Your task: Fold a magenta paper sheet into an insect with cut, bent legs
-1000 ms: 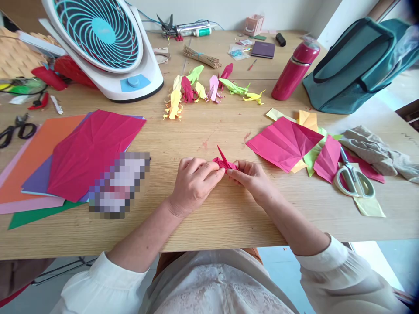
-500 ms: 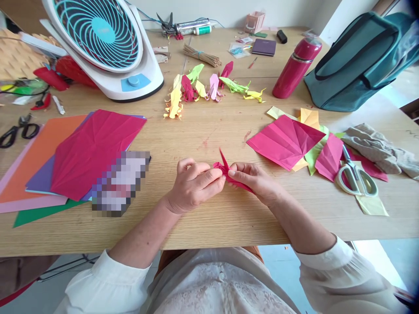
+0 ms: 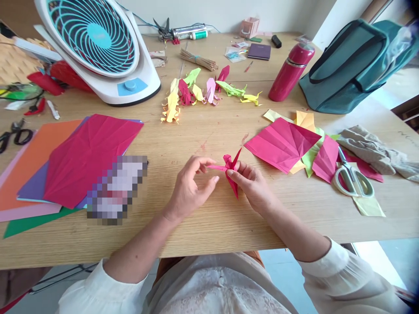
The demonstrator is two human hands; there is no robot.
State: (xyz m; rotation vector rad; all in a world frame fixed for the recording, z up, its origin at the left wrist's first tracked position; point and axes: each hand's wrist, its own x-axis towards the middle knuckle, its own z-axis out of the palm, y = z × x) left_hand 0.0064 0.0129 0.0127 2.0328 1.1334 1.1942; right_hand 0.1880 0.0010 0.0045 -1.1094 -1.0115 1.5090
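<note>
A dark pink folded origami figure [image 3: 233,179] with several thin pointed arms is held over the near middle of the table. My right hand [image 3: 253,183] pinches it between thumb and fingers; the fingertips behind the paper are hidden. My left hand [image 3: 193,183] is open just left of it, thumb and fingers apart. Its upper fingertips are at the end of the point that sticks out leftward; whether they touch it I cannot tell. Right of my hands lies a creased pink paper sheet [image 3: 278,144].
Finished origami animals [image 3: 211,89] stand in a group farther back. Coloured paper sheets [image 3: 88,161] and a pixelated flat object [image 3: 119,187] lie at left, beneath a fan [image 3: 131,87]. At right are white-handled scissors [image 3: 352,179], a pink flask [image 3: 291,72] and a teal bag [image 3: 343,74].
My left hand has let go of the origami figure and spread its fingers. The figure has turned in my right hand, showing more of its points. The whole view has shifted slightly.
</note>
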